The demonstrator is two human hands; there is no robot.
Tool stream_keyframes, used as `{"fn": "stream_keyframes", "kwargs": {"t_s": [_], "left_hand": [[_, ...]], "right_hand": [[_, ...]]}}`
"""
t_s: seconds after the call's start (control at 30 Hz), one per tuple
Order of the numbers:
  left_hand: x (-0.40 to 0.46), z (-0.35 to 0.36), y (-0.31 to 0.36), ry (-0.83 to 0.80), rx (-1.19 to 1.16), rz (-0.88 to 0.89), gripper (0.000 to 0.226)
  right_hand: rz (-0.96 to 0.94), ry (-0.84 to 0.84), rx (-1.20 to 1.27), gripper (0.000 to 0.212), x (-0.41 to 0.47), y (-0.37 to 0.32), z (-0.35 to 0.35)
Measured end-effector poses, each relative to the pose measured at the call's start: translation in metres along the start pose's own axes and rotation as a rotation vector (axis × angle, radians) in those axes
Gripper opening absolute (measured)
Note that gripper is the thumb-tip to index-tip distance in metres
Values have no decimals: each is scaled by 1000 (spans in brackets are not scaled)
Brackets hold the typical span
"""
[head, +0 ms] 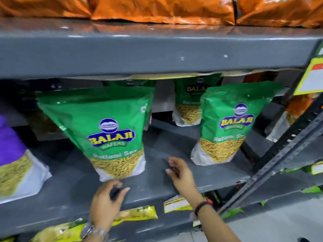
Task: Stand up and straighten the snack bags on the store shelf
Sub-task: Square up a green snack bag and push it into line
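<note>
Hovering just below the front edge of the grey shelf (70,173), the left hand (106,201) is seen half open, fingers curled, nothing held in it; a watch (92,230) is worn on its wrist. The right hand (180,173) is reached over the shelf's front edge, loosely open and empty, with a dark band (202,206) on its wrist. Neither hand is in contact with a bag.

Just above the left hand, at the shelf's front edge, the nearest green bag (108,130) is stood upright but tipped slightly, its top leaning to the left. A second green bag (225,124) is set further right and deeper on the shelf, leaning a little as well, and two more green bags (187,100) are seen near the back edge. A purple bag (12,159) is placed at the left end of the shelf.

Each green bag is printed with a blue and yellow brand badge, and thin yellow snack strands are shown through a clear window near its white base. The film looks glossy and crinkled, so it is judged to be light, soft and rather slippery, with brittle contents that could be crushed. A hold at both lower corners or along the side seams is judged best, with the flat base pressed square to the shelf.

Orange bags (162,9) are lined along the shelf above.
</note>
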State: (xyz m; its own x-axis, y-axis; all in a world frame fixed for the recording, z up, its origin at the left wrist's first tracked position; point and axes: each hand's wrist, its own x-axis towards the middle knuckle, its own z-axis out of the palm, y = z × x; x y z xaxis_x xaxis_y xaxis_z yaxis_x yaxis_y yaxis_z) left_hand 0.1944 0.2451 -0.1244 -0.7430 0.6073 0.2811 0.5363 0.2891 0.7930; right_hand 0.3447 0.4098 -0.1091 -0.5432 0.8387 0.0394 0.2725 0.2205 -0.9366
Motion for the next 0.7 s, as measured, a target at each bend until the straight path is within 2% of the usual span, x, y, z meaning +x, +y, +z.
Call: {"fn": "stream_keyframes", "kwargs": {"t_s": [0.13, 0.2, 0.23, 0.3, 0.37, 0.47, 0.57, 0.7], "left_hand": [[16, -46, -34, 77, 79, -163, 52], [32, -52, -37, -49, 42, -232, 81], [39, -52, -37, -122, 28, -219, 89], [48, -42, -34, -211, 63, -178, 84], [50, -31, -29, -195, 141, -205, 67], [48, -18, -23, -156, 197, -219, 57], [45, -4, -18, -175, 231, -174, 61], [39, 7, -15, -169, 257, -101, 74]], "right_hand": [[-46, -366, -112, 85, 17, -13, 38], [-79, -408, -177, 94, 22, -16, 51], [-88, -391, -222, 92, 24, -17, 56], [-94, -321, -291, 79, 25, -17, 63], [-90, -274, -317, 65, 23, -15, 64], [-77, -245, -332, 57, 21, -12, 54], [-74, -215, -376, 54, 20, -7, 35], [-59, -192, -318, 54, 15, -2, 20]]}}
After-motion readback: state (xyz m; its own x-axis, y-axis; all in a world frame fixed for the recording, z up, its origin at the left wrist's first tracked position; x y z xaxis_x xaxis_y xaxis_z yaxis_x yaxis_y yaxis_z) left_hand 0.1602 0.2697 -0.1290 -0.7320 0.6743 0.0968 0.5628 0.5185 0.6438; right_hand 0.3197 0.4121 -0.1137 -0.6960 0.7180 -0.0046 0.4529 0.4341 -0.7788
